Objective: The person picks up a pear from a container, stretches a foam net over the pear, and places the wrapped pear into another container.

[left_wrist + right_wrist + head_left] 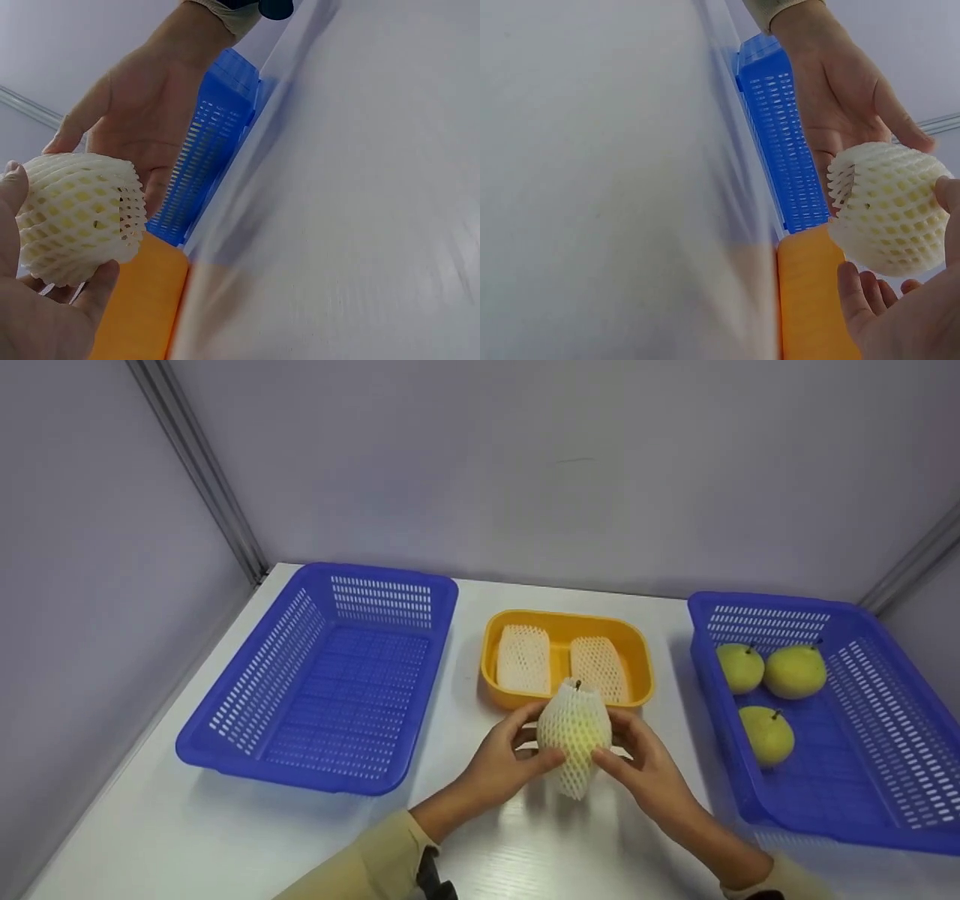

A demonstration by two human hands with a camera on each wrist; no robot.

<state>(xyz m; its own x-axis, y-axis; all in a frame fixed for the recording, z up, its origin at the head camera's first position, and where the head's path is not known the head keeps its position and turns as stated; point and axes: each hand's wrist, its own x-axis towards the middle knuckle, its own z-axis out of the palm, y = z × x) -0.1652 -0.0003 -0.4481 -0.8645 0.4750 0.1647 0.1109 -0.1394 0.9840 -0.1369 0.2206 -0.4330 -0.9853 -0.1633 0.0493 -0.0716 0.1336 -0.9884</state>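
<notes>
Between both hands, above the table, is a pear [576, 735] wrapped in a white foam net sleeve [71, 199]. Its stem pokes out of the top, and the net's lower end hangs past the fruit in a narrow tail. My left hand [510, 757] holds it from the left, thumb on the near side and fingers behind. From the right my right hand [649, 769] grips it the same way. Just beyond them stands a yellow-orange tub [559, 628] with two flat foam nets, one at the left [523, 660], one at the right [598, 667].
On the left a blue slotted basket [296, 776] shows its bare bottom. Another blue basket [847, 780] at the right contains three pears, bunched toward its left side: one pear [795, 671], another [740, 667] and a third [766, 735]. Grey walls [525, 472] enclose the white table [480, 862].
</notes>
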